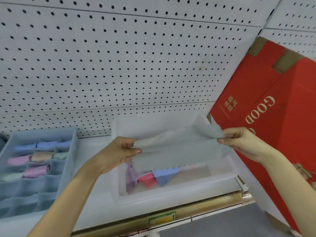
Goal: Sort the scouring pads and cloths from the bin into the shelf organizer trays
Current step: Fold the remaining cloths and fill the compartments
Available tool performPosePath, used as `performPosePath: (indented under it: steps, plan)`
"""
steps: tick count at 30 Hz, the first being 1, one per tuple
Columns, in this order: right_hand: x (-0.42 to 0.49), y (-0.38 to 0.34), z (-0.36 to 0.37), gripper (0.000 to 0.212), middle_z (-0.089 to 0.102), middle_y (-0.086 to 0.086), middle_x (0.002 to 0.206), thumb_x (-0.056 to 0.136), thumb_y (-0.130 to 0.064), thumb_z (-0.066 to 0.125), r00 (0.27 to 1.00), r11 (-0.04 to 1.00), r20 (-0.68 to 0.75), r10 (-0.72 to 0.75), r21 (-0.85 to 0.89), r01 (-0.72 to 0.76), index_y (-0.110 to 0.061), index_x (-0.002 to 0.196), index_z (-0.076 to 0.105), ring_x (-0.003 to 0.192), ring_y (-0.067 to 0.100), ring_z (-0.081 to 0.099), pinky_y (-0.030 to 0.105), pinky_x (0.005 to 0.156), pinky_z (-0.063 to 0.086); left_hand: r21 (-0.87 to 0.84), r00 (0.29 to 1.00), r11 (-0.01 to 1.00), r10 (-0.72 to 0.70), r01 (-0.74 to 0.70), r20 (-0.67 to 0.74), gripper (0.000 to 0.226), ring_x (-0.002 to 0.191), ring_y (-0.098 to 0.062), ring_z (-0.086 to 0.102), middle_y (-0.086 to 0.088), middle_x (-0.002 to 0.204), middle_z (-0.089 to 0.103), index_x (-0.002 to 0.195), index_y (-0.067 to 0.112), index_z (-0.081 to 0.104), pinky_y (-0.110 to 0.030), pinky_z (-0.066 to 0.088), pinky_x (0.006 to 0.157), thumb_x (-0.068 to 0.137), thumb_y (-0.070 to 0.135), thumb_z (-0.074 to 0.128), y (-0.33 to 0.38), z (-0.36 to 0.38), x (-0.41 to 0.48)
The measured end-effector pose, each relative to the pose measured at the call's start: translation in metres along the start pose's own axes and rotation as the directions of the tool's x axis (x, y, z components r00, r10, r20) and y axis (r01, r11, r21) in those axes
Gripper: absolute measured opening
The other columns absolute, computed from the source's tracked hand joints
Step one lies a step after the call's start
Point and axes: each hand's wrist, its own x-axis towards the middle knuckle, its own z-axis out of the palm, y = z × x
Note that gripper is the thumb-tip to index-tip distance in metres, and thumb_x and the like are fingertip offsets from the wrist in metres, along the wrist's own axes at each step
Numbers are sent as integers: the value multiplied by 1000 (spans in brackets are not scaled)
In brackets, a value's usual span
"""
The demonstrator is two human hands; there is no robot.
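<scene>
A grey cloth (179, 149) with zigzag edges is stretched above the clear plastic bin (188, 190). My left hand (118, 153) pinches its left edge between thumb and fingers. Its right edge is pinched by my right hand (239, 141). Inside the bin, under the cloth, lie a blue cloth (164, 175), a pink one (148, 180) and a purple one (130, 175). The blue organizer tray (65, 182) stands to the left on the shelf, with rolled blue, pink, beige and green cloths in its upper compartments.
A white pegboard (119, 57) backs the shelf. A large red cardboard box (273, 117) leans at the right, close to my right hand. The shelf's gold front rail (171, 214) runs along the near edge.
</scene>
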Motion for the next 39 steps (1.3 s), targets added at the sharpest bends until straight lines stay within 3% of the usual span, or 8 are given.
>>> performPosePath:
  steps: [1,4,7,11,17,21,26,39]
  plan:
    - [2,1,0,53,68,23,102,63,-23,88,1000,999,10,-13,52,12,9,100,66,97,31,64,30,83,51,32,999,999,32,-32,5,23,104,-24,68,-16,114,70,102,12,77,-37,55,91,83,2,70,5,-2,-1]
    - [6,-2,5,54,73,13,103,51,-21,91,997,965,28,-65,258,56,-6,100,75,94,23,70,27,76,56,171,989,974,149,-146,-5,66,98,-11,70,-3,103,75,85,25,80,-22,56,81,82,-29,44,22,-6,-9]
    - [8,-9,12,17,72,5,82,66,-5,70,995,947,-28,-96,306,100,-18,76,77,72,16,69,23,62,54,287,974,935,225,-208,-25,64,91,-7,71,2,93,76,75,26,81,-15,53,75,80,-28,48,36,-8,-16]
    - [13,-13,14,54,56,8,76,82,19,33,985,947,-118,-127,280,155,-17,59,66,64,21,44,22,50,37,358,956,897,292,-260,-37,60,86,-7,71,2,93,76,63,18,79,-15,52,73,78,-30,47,51,-10,-26]
    - [20,-29,16,23,65,8,76,65,-4,46,963,923,-171,-209,291,252,-12,56,66,71,26,43,32,60,30,389,922,860,383,-330,-65,59,89,-13,72,-1,99,76,44,12,62,-15,53,71,74,-33,39,66,-13,-37]
    - [19,-48,19,16,64,0,68,75,-3,67,939,927,-168,-299,183,328,-13,62,68,64,14,55,23,57,39,355,900,853,431,-383,-65,60,91,-14,71,-2,101,75,53,14,64,-17,54,71,78,-32,38,69,-13,-42]
    - [24,-68,18,28,69,-2,80,73,1,73,922,930,-164,-351,55,364,-11,97,65,74,8,65,16,63,50,436,843,779,532,-451,-78,49,98,-5,68,5,105,74,109,12,63,-12,50,75,85,-27,43,75,-7,-47]
    - [39,-97,26,15,69,6,101,92,-12,60,947,953,-198,-252,119,279,-4,103,65,98,19,64,31,88,51,434,735,705,665,-560,-132,48,107,-6,66,6,105,74,80,9,77,-13,48,85,85,-26,46,80,2,-59]
